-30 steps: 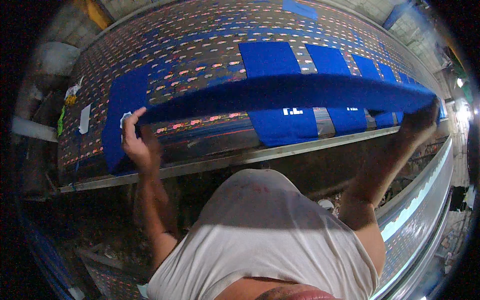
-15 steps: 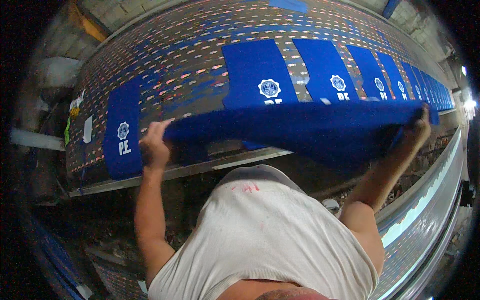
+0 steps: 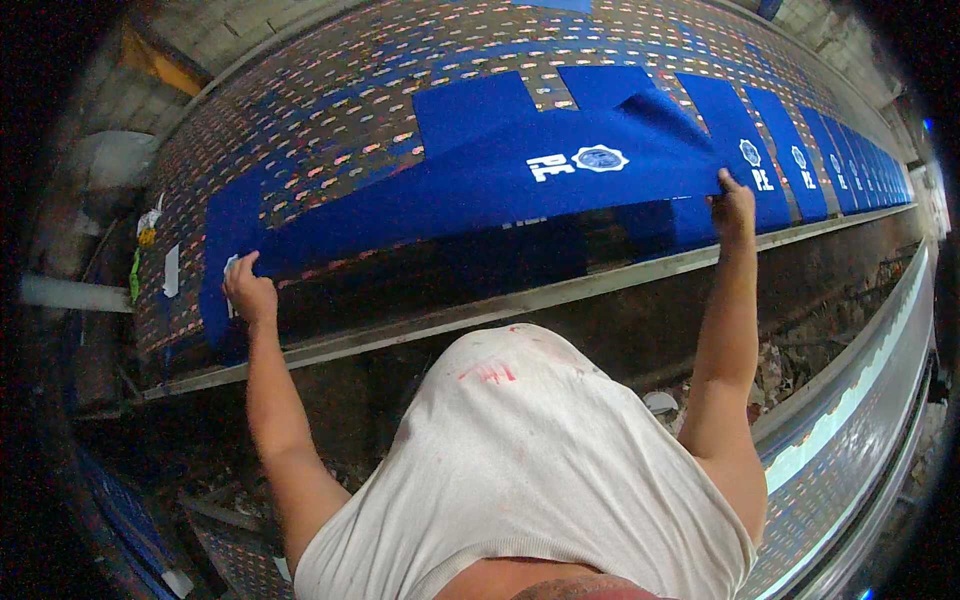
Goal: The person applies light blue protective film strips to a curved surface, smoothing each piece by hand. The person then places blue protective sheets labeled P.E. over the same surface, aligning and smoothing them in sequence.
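Blue cloth panel (image 3: 460, 195), raised above the near side of the table (image 3: 340, 130); left hand (image 3: 250, 290) pinches one end, right hand (image 3: 736, 207) its near edge. Sagging slack could drag across flat panels (image 3: 718, 110) on the table, smearing white prints (image 3: 763, 180) if wet.

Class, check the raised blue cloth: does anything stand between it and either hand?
Nothing visible does: the left hand holds the raised cloth at its left end, the right hand at its right. Other blue cloths lie on the table.
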Demonstrator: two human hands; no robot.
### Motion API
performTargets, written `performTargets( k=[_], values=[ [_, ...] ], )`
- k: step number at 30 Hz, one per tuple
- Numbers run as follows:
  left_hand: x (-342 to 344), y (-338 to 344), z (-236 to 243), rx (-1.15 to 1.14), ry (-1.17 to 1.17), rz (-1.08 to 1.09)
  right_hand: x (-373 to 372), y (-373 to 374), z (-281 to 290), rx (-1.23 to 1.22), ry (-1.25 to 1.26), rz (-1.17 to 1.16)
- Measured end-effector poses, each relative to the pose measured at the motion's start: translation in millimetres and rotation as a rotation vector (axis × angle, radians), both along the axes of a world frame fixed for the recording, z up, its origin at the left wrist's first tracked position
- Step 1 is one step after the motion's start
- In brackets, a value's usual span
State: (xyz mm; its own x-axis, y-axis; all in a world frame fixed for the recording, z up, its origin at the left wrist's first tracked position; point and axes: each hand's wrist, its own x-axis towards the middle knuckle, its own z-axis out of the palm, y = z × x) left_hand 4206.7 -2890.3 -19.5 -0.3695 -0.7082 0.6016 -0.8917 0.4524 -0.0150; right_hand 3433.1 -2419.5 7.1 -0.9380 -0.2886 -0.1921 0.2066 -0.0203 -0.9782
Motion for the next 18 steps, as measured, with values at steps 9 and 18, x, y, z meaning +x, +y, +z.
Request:
performTargets(
  k=[9, 18],
  values=[
    [1.7, 56.0, -68.1, 0.260, -0.084, 0.105, -17.5, 27.0, -88.8, 0.345, -0.147, 0.196],
    [41.1, 60.5, -66.9, 0.304, -0.028, 0.256, -106.8, 123.5, -114.5, 0.551, 0.262, -0.031]
  ],
)
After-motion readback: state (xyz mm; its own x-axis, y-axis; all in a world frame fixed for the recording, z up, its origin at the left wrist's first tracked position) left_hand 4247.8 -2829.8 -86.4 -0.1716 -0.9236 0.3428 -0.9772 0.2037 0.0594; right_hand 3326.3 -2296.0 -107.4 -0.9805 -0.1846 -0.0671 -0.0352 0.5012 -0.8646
